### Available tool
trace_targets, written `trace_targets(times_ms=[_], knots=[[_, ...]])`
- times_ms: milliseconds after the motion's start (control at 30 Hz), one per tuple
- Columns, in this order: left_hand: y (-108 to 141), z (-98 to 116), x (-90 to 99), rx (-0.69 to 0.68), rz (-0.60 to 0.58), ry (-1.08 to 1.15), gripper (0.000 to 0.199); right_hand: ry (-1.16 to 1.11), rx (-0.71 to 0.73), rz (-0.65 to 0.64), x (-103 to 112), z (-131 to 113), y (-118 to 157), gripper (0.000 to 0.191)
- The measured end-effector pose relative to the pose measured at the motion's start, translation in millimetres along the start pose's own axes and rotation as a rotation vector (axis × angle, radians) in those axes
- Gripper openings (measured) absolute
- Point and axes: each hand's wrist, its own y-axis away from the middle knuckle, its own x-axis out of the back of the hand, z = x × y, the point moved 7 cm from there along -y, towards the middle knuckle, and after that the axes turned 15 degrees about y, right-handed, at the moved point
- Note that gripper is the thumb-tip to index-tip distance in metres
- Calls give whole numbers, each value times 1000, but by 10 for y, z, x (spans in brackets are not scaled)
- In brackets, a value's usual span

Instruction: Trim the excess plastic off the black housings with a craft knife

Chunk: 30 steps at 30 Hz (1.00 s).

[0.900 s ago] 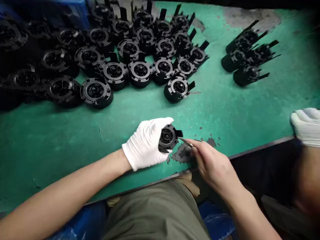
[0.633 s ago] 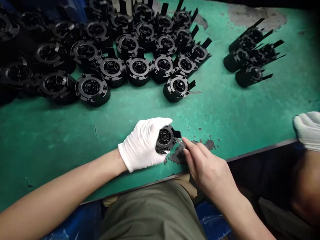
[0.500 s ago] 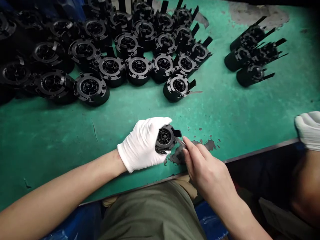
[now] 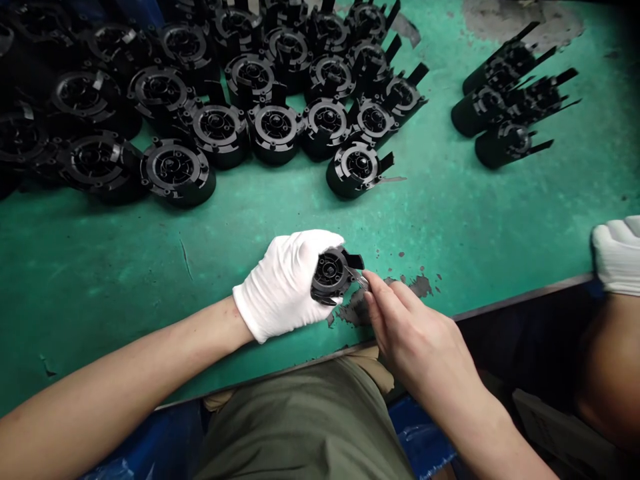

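Checking the grip: what does the left hand (image 4: 283, 287) have?
Its white glove (image 4: 270, 293) is clenched round a black plastic housing (image 4: 330, 272), held over the green workbench (image 4: 440, 220), face up and tilted.

And the bare right hand (image 4: 417, 333)?
Its fingers (image 4: 385, 293) pinch a small craft blade (image 4: 358, 279), the tip at the housing's rim.

Handling?
Probably light and stiff, perhaps a bit slick against cotton. The round body looks the safe hold; the thin black tab (image 4: 354, 261) looks more fragile.

Others nearby?
Rows of matching housings (image 4: 217, 130) stand beyond. A gloved hand (image 4: 617, 253), perhaps a co-worker's, rests at far right.
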Motion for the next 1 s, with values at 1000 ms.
trace_targets(times_ms=[1000], knots=[[11,-31,-8,45,-34,2,75,84,-11,-21,49,-43,-13,36]])
